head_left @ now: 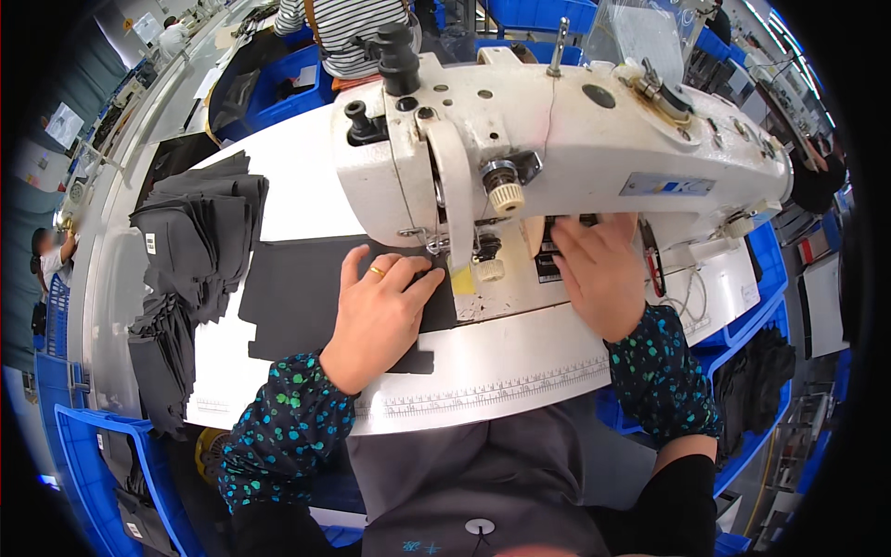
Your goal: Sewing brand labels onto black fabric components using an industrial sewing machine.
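Note:
My left hand (pixel 382 311) rests on a flat dark grey fabric piece (pixel 297 292), its fingers bent and somewhat apart, fingertips close to the presser foot (pixel 436 246). That fabric lies under the needle area of a white sewing machine (pixel 575 130). Beneath the machine's arm, my right hand (pixel 605 274) is stretched over a small stack of black labels (pixel 549 265). Its fingers are extended, some tips partly hidden by the machine; nothing is visibly gripped. Between the hands, a yellow patch (pixel 463 280) shows beside the foot.
Stacked dark fabric pieces (pixel 200 232) cover the table's left side. A ruler strip (pixel 492 392) runs along the front edge. Red-handled snips (pixel 655 269) lie right of my right hand. Blue bins (pixel 111 418) flank the table. A person in stripes (pixel 348 37) sits beyond.

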A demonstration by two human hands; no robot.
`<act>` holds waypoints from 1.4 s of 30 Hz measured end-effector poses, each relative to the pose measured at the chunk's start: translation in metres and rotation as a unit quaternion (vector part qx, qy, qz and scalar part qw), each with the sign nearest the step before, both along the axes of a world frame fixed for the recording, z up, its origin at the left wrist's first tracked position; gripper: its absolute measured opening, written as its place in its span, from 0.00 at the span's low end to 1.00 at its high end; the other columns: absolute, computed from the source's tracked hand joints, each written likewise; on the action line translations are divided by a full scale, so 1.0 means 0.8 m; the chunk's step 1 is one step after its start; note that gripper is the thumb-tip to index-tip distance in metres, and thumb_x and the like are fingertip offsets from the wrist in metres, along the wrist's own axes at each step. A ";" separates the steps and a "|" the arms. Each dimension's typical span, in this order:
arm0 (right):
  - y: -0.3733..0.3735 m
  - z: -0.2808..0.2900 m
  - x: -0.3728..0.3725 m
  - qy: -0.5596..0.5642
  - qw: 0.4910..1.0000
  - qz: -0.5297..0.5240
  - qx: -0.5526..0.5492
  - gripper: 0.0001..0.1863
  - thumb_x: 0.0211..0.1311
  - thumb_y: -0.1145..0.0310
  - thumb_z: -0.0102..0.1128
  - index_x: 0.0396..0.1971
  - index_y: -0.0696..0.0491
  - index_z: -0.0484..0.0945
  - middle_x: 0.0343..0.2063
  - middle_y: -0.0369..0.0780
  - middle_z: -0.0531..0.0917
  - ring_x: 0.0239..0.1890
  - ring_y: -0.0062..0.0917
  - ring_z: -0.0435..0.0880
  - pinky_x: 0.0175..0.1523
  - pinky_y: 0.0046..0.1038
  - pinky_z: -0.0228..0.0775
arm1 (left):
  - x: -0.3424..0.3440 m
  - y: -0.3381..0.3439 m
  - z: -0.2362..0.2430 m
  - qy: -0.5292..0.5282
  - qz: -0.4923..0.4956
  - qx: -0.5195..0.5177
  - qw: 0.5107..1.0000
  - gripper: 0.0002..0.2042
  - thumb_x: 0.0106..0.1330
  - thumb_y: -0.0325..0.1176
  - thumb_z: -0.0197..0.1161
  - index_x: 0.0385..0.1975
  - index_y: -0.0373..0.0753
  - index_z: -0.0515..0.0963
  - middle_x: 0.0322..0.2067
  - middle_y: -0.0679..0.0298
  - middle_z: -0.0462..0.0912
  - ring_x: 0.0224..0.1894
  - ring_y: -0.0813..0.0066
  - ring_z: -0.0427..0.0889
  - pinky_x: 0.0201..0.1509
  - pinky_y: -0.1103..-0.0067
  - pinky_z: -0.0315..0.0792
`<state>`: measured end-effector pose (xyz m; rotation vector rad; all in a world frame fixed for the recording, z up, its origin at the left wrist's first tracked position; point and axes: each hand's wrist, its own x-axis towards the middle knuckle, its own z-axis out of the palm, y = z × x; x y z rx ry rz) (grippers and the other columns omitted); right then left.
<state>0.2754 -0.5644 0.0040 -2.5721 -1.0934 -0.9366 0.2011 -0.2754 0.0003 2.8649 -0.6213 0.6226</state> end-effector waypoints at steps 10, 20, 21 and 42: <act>-0.002 0.014 -0.007 -0.005 0.997 0.060 0.047 0.10 0.46 0.76 0.67 0.33 0.54 0.86 0.37 0.35 0.88 0.32 0.26 0.81 0.34 0.29 0.75 | -0.015 -0.014 0.022 0.201 -0.065 -0.301 0.930 0.10 0.70 0.36 0.67 0.42 0.36 0.86 0.35 0.66 0.86 0.34 0.76 0.81 0.37 0.79 0.76; 0.041 0.010 -0.086 0.066 0.969 0.236 0.030 0.11 0.51 0.68 0.69 0.36 0.49 0.84 0.42 0.34 0.86 0.34 0.24 0.82 0.35 0.28 0.73 | -0.015 -0.013 -0.007 0.442 -0.058 -0.534 0.718 0.10 0.78 0.33 0.60 0.39 0.31 0.82 0.23 0.73 0.78 0.25 0.90 0.71 0.29 0.85 0.69; 0.021 0.007 -0.072 0.036 0.986 0.162 0.007 0.10 0.51 0.69 0.69 0.36 0.50 0.84 0.42 0.34 0.86 0.36 0.25 0.82 0.37 0.29 0.74 | -0.013 -0.012 -0.004 0.432 -0.047 -0.524 0.733 0.10 0.78 0.31 0.59 0.39 0.31 0.82 0.23 0.74 0.77 0.24 0.90 0.70 0.29 0.85 0.68; 0.019 0.029 -0.080 0.027 0.990 0.137 -0.013 0.16 0.46 0.73 0.65 0.39 0.54 0.84 0.40 0.38 0.87 0.31 0.27 0.85 0.33 0.28 0.77 | -0.013 -0.009 0.020 0.547 -0.086 -0.615 0.562 0.06 0.77 0.32 0.61 0.43 0.37 0.81 0.36 0.75 0.82 0.37 0.91 0.76 0.44 0.88 0.73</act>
